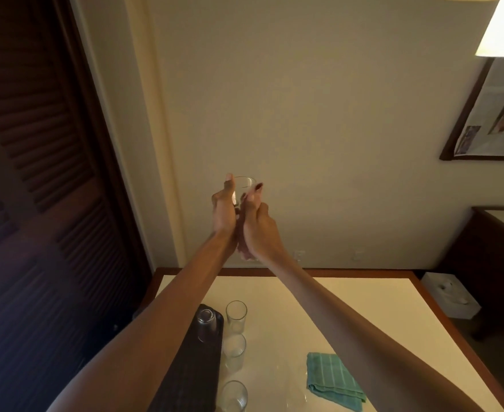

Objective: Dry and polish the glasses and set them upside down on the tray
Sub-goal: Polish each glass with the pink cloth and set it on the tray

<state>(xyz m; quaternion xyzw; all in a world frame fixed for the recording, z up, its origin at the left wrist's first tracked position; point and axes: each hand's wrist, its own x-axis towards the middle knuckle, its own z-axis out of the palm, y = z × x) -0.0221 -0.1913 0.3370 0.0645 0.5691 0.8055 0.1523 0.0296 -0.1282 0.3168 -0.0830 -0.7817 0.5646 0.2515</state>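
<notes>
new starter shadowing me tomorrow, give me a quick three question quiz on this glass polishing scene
1. True or false: one glass already stands upside down on the tray.
2. How many glasses stand on the table beside the tray? A one, B three, C five.
3. Fill the gap: the raised glass is held up by ___ hands.

Key: 1 true. 2 B. 3 both: the left hand and the right hand grip it.
</notes>
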